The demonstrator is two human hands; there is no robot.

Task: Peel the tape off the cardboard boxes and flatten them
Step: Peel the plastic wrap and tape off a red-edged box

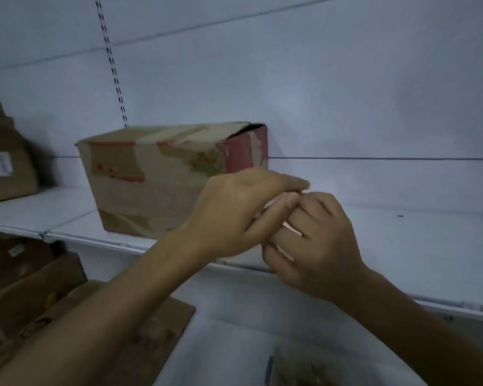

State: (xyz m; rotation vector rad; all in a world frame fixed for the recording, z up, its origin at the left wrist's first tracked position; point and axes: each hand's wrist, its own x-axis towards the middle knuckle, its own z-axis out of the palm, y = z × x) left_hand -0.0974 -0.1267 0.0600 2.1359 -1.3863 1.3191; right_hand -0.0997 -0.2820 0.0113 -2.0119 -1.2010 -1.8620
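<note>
Left hand [234, 215] and right hand [315, 246] pinch a pale scrap [292, 229] (likely tape) beside the worn cardboard box [156, 179], probably light and soft; grip its gaping top flap [229, 130].

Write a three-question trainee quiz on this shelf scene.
1. True or false: the cardboard box on the white shelf is already flattened.
2. Multiple choice: the left hand and right hand are A) far apart, B) touching each other in front of the shelf, C) both inside the box.
3. Fill in: a dark gap shows under the box's top flap at its ____ end, as seen from the head view.

Key: 1 false; 2 B; 3 right.
</note>
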